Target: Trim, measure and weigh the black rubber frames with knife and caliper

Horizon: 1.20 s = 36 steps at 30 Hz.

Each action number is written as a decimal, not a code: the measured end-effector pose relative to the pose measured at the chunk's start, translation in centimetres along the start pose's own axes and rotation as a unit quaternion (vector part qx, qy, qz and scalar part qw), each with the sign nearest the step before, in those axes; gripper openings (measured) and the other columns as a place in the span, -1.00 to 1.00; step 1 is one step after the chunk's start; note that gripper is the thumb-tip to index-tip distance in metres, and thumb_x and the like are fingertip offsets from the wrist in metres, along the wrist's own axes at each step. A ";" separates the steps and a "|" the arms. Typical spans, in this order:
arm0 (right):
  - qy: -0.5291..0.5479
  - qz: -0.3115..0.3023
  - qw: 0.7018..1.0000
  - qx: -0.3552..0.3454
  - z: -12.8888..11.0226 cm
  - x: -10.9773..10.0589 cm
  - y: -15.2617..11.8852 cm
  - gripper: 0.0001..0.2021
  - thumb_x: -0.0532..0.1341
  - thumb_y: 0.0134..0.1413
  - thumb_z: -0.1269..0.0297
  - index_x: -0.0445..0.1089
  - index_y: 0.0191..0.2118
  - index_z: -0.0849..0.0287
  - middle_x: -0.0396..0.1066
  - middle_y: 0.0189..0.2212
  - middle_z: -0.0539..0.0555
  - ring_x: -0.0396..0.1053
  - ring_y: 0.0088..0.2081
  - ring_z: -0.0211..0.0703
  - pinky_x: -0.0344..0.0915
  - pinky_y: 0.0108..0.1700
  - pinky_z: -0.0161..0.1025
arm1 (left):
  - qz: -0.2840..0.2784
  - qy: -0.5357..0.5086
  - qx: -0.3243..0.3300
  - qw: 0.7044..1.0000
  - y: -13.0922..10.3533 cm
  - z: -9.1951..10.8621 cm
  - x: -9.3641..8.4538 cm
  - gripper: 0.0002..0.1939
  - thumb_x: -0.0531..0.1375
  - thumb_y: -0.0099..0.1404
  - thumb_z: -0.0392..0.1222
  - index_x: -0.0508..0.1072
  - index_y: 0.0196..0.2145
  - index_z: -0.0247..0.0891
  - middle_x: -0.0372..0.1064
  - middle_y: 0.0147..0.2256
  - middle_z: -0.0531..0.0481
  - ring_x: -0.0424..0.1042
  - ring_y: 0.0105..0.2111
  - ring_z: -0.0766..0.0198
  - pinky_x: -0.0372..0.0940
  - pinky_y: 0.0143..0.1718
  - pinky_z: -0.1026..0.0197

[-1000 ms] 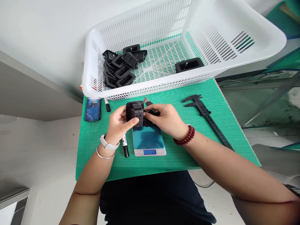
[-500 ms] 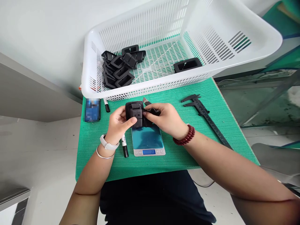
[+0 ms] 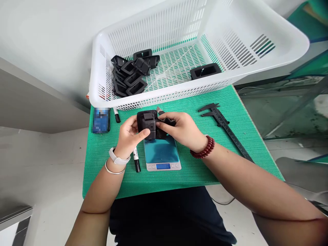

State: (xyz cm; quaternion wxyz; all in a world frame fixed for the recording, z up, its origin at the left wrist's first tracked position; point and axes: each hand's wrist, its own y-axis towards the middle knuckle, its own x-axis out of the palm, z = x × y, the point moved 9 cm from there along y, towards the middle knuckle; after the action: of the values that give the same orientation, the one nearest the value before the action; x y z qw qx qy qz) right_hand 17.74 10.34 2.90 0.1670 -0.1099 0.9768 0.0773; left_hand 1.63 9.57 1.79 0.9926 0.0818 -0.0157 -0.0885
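My left hand (image 3: 130, 134) is closed on a black plastic housing (image 3: 149, 123), its thumb lying across the lower face and its fingers behind the left rim. At the housing's right edge, my right hand (image 3: 176, 128) is closed, thumb and forefinger pinched together. Dark, uneven black material shows by those fingers, but I cannot make out whether it belongs to the housing. Below both hands lies a small digital scale (image 3: 162, 152) with a shiny blue-green plate and a lit display. A flat tool's tip (image 3: 160, 110) sticks out just above my right hand.
A white slotted basket (image 3: 164, 95) at the back holds several similar black housings (image 3: 135, 77). Black calipers (image 3: 225, 128) lie to the right on the green mat (image 3: 200, 174). On the left are a phone-like device (image 3: 101, 119) and two markers (image 3: 137, 160).
Both hands keep nearly the same place and hold. The housing has tilted slightly, and the digits on the scale's display have changed.
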 end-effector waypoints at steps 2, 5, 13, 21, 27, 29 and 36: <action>0.005 0.019 1.000 -0.008 0.1 -0.3 0.0 -0.83 0.24 0.13 0.22 0.52 -0.34 0.20 0.48 -0.48 -0.01 0.36 -0.43 -0.24 0.26 -0.31 -0.23 | 0.009 0.002 0.004 1.000 0.0 0.0 -0.2 -0.56 0.42 0.08 0.00 0.53 -0.10 -0.17 0.54 -0.21 -0.03 0.52 -0.22 0.23 0.45 -0.24 0.23; 0.008 0.085 0.996 -0.030 0.2 -1.6 0.2 -0.85 0.27 0.11 0.21 0.50 -0.34 0.18 0.49 -0.43 0.02 0.40 -0.38 -0.19 0.30 -0.28 -0.20 | 0.023 0.011 0.019 1.000 0.1 0.4 -0.6 -0.60 0.41 0.11 -0.01 0.54 -0.11 -0.15 0.53 -0.22 -0.02 0.51 -0.22 0.25 0.43 -0.23 0.25; -0.011 0.201 0.978 -0.054 -0.8 -3.6 -0.8 -0.91 0.31 0.08 0.25 0.47 -0.37 0.12 0.51 -0.38 0.02 0.44 -0.33 -0.16 0.38 -0.25 -0.17 | -0.006 0.115 0.012 0.993 -0.2 0.8 0.7 -0.56 0.46 0.02 -0.08 0.53 -0.13 -0.20 0.52 -0.24 -0.04 0.49 -0.26 0.20 0.42 -0.26 0.19; 0.040 0.075 0.978 -0.191 -3.7 -1.1 -1.3 -0.90 0.27 0.15 0.32 0.56 -0.26 0.06 0.61 -0.23 0.07 0.53 -0.16 -0.08 0.41 0.03 0.00 | 0.008 0.167 0.026 0.986 -0.4 0.8 0.6 -0.56 0.44 0.04 -0.09 0.53 -0.12 -0.22 0.53 -0.24 -0.07 0.50 -0.23 0.16 0.42 -0.21 0.15; 0.049 0.068 0.981 -0.173 -3.6 -1.2 -1.3 -0.90 0.29 0.14 0.24 0.58 -0.31 0.07 0.61 -0.29 0.06 0.52 -0.23 -0.10 0.42 -0.04 -0.07 | 0.027 0.137 0.024 0.990 -0.3 0.8 0.3 -0.55 0.41 0.10 -0.07 0.50 -0.07 -0.23 0.54 -0.13 -0.11 0.52 -0.11 0.12 0.43 -0.08 0.13; 0.048 0.099 0.987 -0.118 -2.6 -1.8 -1.1 -0.85 0.27 0.15 0.20 0.56 -0.34 0.10 0.59 -0.36 0.05 0.50 -0.31 -0.13 0.42 -0.17 -0.13 | 0.040 0.122 0.023 0.991 -0.2 0.8 0.0 -0.55 0.39 0.13 -0.04 0.48 -0.05 -0.23 0.54 -0.12 -0.11 0.53 -0.12 0.14 0.44 -0.10 0.14; 0.023 0.200 0.979 -0.011 0.8 -3.6 -0.1 -0.84 0.26 0.13 0.21 0.46 -0.40 0.16 0.52 -0.38 0.05 0.45 -0.31 -0.15 0.37 -0.24 -0.18 | 0.095 0.036 0.019 0.995 0.3 0.2 -1.6 -0.60 0.26 0.25 0.11 0.48 -0.06 -0.16 0.51 -0.12 -0.08 0.51 -0.07 0.14 0.42 -0.05 0.13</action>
State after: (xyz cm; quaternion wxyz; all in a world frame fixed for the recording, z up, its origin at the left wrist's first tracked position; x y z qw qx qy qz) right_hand 21.32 11.06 3.36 0.1243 0.0843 0.9816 0.1178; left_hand 0.11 10.09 2.01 0.9947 0.1015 0.0107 0.0097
